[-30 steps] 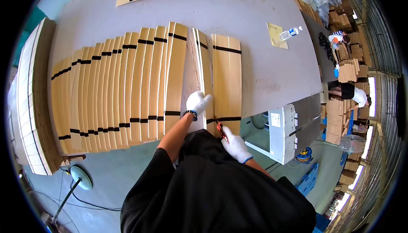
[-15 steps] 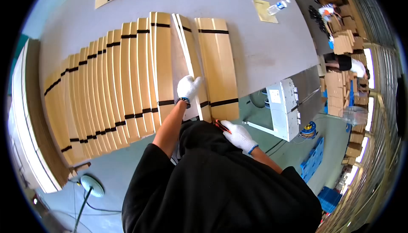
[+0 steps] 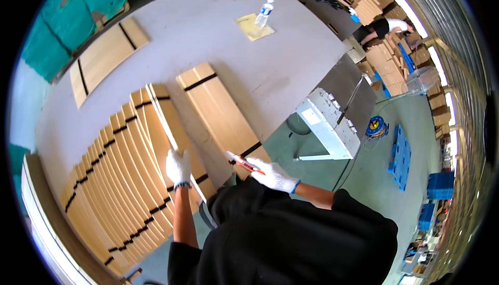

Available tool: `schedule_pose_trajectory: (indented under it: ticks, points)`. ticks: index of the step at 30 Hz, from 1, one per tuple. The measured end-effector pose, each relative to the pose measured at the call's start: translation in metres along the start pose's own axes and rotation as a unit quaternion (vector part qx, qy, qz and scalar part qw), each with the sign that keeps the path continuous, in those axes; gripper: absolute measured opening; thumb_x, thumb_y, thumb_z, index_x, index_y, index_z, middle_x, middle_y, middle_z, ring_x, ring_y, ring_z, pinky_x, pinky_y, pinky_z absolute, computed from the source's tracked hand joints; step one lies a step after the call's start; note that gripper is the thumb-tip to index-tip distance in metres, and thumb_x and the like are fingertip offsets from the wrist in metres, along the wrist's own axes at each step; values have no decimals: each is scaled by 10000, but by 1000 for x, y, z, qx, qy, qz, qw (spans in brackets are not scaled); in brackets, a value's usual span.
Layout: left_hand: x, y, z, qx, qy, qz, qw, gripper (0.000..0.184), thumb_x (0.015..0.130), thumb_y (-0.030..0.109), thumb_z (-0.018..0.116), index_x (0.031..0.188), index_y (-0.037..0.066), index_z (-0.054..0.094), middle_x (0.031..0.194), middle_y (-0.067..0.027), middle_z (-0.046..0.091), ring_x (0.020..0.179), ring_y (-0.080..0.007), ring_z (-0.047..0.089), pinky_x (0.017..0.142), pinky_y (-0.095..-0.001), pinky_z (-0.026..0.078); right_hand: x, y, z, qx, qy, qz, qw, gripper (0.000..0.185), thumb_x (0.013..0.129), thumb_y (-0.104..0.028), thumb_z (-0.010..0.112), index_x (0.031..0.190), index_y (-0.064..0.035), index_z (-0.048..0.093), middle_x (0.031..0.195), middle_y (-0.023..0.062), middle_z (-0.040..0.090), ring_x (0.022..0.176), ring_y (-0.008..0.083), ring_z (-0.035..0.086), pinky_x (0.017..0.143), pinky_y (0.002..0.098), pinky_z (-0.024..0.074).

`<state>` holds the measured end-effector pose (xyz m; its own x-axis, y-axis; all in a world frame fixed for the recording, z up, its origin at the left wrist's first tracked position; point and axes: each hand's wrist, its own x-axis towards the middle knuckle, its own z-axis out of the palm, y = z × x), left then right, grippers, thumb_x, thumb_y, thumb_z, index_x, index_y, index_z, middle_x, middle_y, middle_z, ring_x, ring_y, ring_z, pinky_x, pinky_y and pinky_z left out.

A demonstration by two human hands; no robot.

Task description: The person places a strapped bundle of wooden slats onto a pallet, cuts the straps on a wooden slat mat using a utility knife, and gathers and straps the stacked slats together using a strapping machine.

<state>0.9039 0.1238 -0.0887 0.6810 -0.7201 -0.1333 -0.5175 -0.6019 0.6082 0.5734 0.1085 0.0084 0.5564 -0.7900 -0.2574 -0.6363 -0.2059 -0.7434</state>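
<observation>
White-gloved, my left hand (image 3: 178, 168) is closed on the upright edge of a wooden board (image 3: 174, 124) at the right end of a long row. The overlapping boards (image 3: 117, 181) in that row carry black bands near both ends. My right hand (image 3: 273, 177), also gloved, grips what looks like a red-and-white utility knife (image 3: 246, 163), its pale end pointing up and left. Below this tool lies the near end of a separate banded board stack (image 3: 221, 113). My torso hides part of the table's near edge.
Farther back on the grey table (image 3: 202, 30) are a banded panel (image 3: 106, 59) and a water bottle (image 3: 264, 14) on yellowish paper (image 3: 253, 27). A white metal cabinet (image 3: 327, 124) stands right of the table. Two people work among cartons beyond it.
My view has turned. The board under my left hand has shifted left against the row, widening the gap to the separate stack. My right hand has raised the knife from that stack's near end.
</observation>
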Motion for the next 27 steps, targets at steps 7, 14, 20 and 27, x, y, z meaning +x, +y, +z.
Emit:
schedule_pose_trajectory:
  ticks: [7, 14, 20, 27]
  points:
    - [-19, 51, 48, 7, -51, 31, 998, 419, 825, 321, 757, 1053, 13, 588, 961, -233, 643, 922, -404, 649, 807, -483, 526, 84, 51, -13, 77, 57, -131, 987, 535, 980, -210, 644, 1472, -71, 484, 1121, 239, 697, 906, 386, 715, 793, 429, 551]
    - [0, 115, 153, -78, -115, -117, 983, 704, 746, 483, 840, 1052, -99, 588, 994, -269, 691, 919, -381, 680, 842, -454, 539, 145, 77, -72, 78, 43, -46, 995, 549, 982, -273, 643, 1478, -99, 486, 1105, 212, 709, 838, 371, 709, 733, 426, 537]
    - [11, 150, 153, -146, -142, -102, 974, 449, 750, 359, 820, 819, -62, 681, 728, -142, 698, 669, -214, 655, 643, -377, 529, 199, 99, -87, 87, 106, -116, 984, 522, 963, -240, 663, 1440, -86, 522, 1070, 217, 711, 855, 366, 718, 745, 421, 564]
    - [11, 180, 144, -127, -70, -70, 987, 382, 775, 348, 743, 754, -23, 654, 641, -162, 655, 601, -232, 628, 587, -412, 496, 302, 100, -86, 103, 137, -193, 966, 459, 936, -185, 668, 1361, -58, 553, 1018, 232, 708, 859, 416, 701, 747, 487, 554]
